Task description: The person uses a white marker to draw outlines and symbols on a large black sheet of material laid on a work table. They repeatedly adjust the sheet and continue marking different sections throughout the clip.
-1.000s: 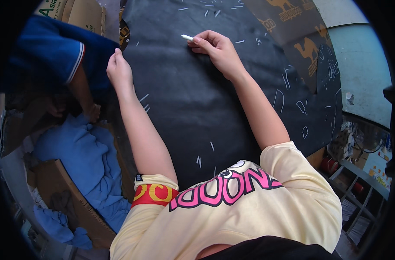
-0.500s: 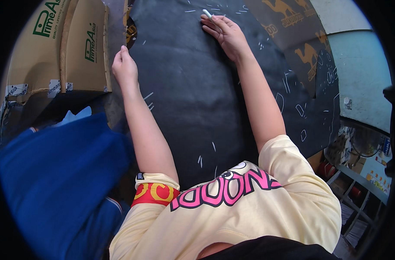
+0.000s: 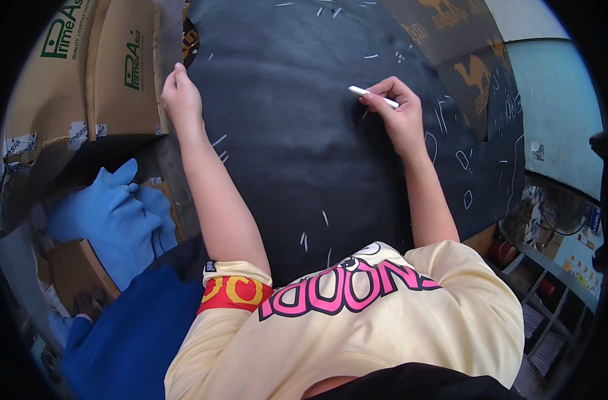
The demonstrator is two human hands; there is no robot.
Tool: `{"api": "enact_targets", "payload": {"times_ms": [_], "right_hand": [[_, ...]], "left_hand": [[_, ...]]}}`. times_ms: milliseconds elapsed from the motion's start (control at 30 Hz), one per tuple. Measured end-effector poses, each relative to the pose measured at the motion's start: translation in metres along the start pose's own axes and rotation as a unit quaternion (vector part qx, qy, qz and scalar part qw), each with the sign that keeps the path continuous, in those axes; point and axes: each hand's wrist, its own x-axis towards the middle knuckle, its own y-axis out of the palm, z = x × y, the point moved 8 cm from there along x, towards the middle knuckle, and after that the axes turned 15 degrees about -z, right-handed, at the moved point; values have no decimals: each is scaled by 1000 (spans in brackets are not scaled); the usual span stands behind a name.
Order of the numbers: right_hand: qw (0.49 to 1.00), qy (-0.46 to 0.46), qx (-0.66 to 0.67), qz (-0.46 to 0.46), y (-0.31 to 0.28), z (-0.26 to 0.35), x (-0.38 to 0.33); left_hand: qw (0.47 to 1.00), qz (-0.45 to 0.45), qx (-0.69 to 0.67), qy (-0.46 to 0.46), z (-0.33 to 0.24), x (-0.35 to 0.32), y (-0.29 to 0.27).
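Marking the black sheet (image 3: 297, 153) looks like the step in hand: the right hand (image 3: 397, 117) pinches a white chalk stick (image 3: 372, 96) between thumb and fingertips, its tip apparently just off the surface, though the view is too bent to be sure. The left hand (image 3: 180, 97) has its fingers curled closed at the sheet's left edge, beside the cardboard boxes (image 3: 97, 73), seemingly gripping that edge. Short chalk ticks already dot the sheet. By my judgement the next stroke needs the chalk pressed down while the left hand keeps the material taut.
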Motion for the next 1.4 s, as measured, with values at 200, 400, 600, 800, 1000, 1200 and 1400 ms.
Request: {"api": "enact_targets", "payload": {"times_ms": [200, 400, 600, 800, 1000, 1200, 1400], "right_hand": [[983, -164, -62, 46, 42, 35, -56], [989, -90, -79, -85, -32, 16, -8], [966, -27, 27, -254, -157, -18, 44], [956, -33, 50, -287, -197, -4, 28], [943, -15, 92, -320, -244, -20, -11], [908, -21, 104, -405, -336, -52, -71], [873, 31, 61, -484, -412, -94, -121]], "left_hand": [[1000, 10, -6, 21, 8, 8, 6], [1000, 8, -9, 22, 8, 11, 4], [999, 18, -12, 25, 9, 7, 8], [989, -23, 65, 129, -5, -1, 0], [951, -57, -1, 304, -49, -23, -27], [880, 131, 93, 447, -73, -168, -37], [827, 185, 255, 465, -45, -254, -30]]}}
